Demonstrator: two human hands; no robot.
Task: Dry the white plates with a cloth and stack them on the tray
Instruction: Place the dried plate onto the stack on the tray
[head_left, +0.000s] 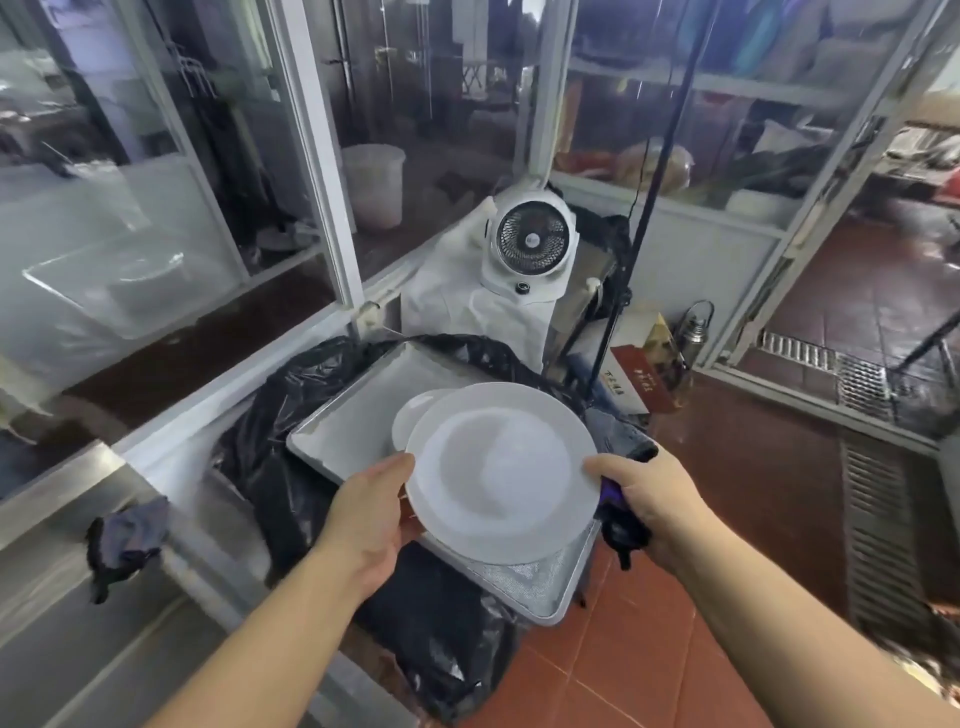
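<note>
Over a rectangular grey metal tray (337, 415), a left hand (366, 512) and a right hand (647, 496), the latter also clutching a dark cloth (623, 530), grip a round white plate (501, 470) by opposite rims.

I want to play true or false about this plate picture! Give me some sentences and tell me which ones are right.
1. Both hands hold the big white plate. True: the left hand and the right hand grip opposite edges.
2. The tray has no plate on it. False: another white plate peeks out behind the held one.
3. The right hand also holds a dark cloth. True.
4. The fan lies on the red floor. False: it stands on something draped in white.
5. The tray sits over black plastic bags. True.
</note>
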